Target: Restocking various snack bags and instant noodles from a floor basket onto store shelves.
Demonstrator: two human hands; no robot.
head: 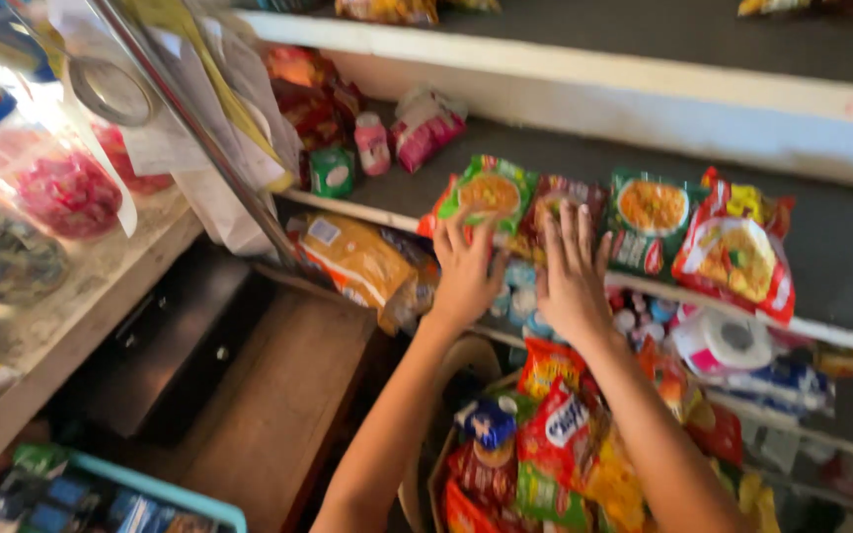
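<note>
Two hands work at a grey shelf (841,247) with a white front lip. Left hand (466,276), fingers spread, presses a green-and-orange noodle packet (486,192) flat near the edge; right hand (573,281), also spread, rests on a dark red packet (560,202) just beside it, apparently lining up the row. Below, a cardboard box (436,474) holds loose bright snack packets (565,434).
</note>
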